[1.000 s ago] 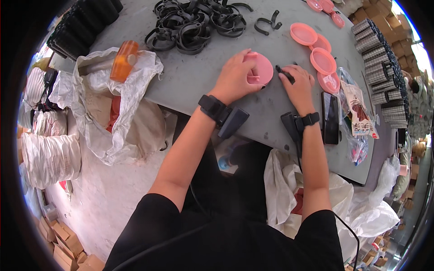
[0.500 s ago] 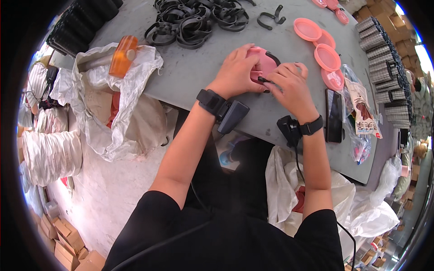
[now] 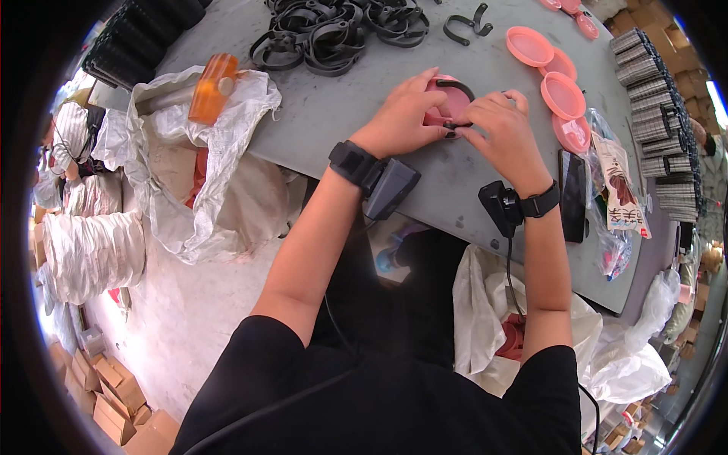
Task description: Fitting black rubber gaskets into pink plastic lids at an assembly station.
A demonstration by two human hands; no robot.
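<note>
A round pink shallow plastic piece [image 3: 456, 101] is gripped by my left hand [image 3: 402, 115], its fingers and thumb around the left side and near rim. A curved black plastic strap [image 3: 458, 86] runs along the far edge of that piece. Close to the near rim, my right hand [image 3: 500, 130] pinches a dark end, which appears to be part of the strap. The fingers partly hide where strap and pink piece meet. Beyond my hands lie a heap of black straps [image 3: 326, 38] and a single loose strap [image 3: 468, 26] on the grey table [image 3: 334, 114].
Several pink round pieces [image 3: 563, 95] lie right of my hands, near a phone [image 3: 572, 196] and a snack packet [image 3: 618, 182]. Stacked dark parts [image 3: 660, 121] line the right edge. Left stands a white sack [image 3: 182, 159] with an orange bottle [image 3: 212, 89]; another sack [image 3: 478, 318] sits below the table edge.
The whole view has shifted slightly, so the table things appear farther right. The pink piece has tilted a little in my left hand, while my right fingers stay at its near rim.
</note>
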